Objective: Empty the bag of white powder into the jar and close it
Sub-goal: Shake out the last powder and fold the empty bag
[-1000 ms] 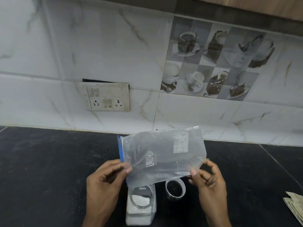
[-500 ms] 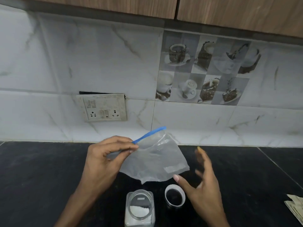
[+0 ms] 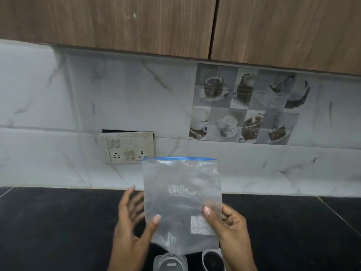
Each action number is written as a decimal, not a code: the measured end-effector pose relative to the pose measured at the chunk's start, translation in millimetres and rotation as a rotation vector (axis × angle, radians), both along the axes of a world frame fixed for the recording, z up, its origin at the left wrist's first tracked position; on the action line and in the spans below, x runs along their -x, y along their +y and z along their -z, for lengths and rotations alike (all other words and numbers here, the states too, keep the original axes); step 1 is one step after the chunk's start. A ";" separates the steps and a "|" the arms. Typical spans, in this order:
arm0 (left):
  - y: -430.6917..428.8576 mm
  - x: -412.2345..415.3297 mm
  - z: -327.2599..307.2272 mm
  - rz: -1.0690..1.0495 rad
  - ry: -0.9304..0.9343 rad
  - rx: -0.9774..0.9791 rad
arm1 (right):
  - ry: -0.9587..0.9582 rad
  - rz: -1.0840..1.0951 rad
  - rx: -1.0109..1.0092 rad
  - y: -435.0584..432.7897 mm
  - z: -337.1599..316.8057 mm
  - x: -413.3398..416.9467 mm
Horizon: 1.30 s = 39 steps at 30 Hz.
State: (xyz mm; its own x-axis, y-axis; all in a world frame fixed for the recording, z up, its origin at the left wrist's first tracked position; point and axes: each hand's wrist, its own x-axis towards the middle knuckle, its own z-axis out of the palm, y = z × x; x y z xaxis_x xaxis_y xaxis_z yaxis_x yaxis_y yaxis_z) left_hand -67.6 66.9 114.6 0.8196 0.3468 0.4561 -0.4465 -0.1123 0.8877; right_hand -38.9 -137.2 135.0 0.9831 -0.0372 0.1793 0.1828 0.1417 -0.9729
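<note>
Most of the pouring looks done, judging by the zip bag (image 3: 181,196). It is held upright above the black counter (image 3: 58,231), blue zip strip (image 3: 178,158) at the top. It reads as clear and slack, with only a faint white dusting near its lower edge and no heap of powder.

The right hand (image 3: 232,231) holds the bag's lower right corner, thumb on the front and fingers curled behind it. The left hand (image 3: 129,227) is spread, its fingers straight and apart beside the bag's left edge. Only the thumb tip (image 3: 156,220) lies against the front of the plastic, so it steadies the bag and does not grip it.

Directly below the bag, at the bottom edge of the view, stands the clear jar (image 3: 169,263) with its mouth uncovered. So little of it shows that how much powder it holds cannot be told. Just beside it on the right, the round lid (image 3: 213,261) lies on the counter, hollow side up and partly hidden by the right hand.

What remains, as I judge it, is a last check that nothing clings inside the bag. After that, set the bag aside, pick up the lid and close the jar. The closing has not begun.
</note>
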 end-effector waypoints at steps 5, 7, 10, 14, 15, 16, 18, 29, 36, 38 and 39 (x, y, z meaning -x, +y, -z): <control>6.3 -1.1 15.2 -0.159 -0.052 0.038 | 0.011 -0.012 -0.043 8.4 6.2 -6.1; 16.1 -1.7 10.4 -0.186 -0.073 -0.076 | -0.002 0.030 -0.053 10.7 7.7 -8.2; 23.7 0.2 1.2 -0.172 -0.039 -0.152 | -0.027 0.117 -0.087 16.5 8.7 -7.2; 28.7 3.7 -7.9 -0.014 0.026 -0.151 | -0.208 0.253 0.011 21.2 6.7 1.1; 30.2 4.0 -9.3 -0.012 0.040 -0.180 | -0.262 0.257 0.040 19.7 6.8 1.6; 31.7 4.4 -11.1 -0.026 0.040 -0.220 | -0.297 0.241 0.064 17.6 6.4 1.5; 35.8 3.9 -15.5 -0.069 0.003 -0.309 | -0.296 0.175 0.094 12.1 4.2 -0.6; 59.2 -3.1 -30.4 -0.144 -0.120 -0.581 | -0.378 0.119 0.472 -3.0 -7.2 -0.3; 51.8 -7.2 -33.8 -0.065 -0.173 -0.602 | -0.388 -0.001 0.507 -2.4 -17.5 -9.2; 53.1 -7.3 -33.5 -0.050 -0.159 -0.598 | -0.389 0.041 0.534 -2.3 -18.2 -11.0; 53.9 -7.6 -33.4 -0.048 -0.143 -0.597 | -0.386 0.075 0.519 -2.2 -17.5 -11.3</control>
State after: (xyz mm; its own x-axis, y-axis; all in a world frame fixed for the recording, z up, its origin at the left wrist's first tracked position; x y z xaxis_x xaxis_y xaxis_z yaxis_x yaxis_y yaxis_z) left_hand -60.1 120.9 148.0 0.7254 0.0325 0.6875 -0.5388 -0.5947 0.5967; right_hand -27.7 -139.4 152.5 0.8426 0.0831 0.5322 0.5239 -0.3558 -0.7739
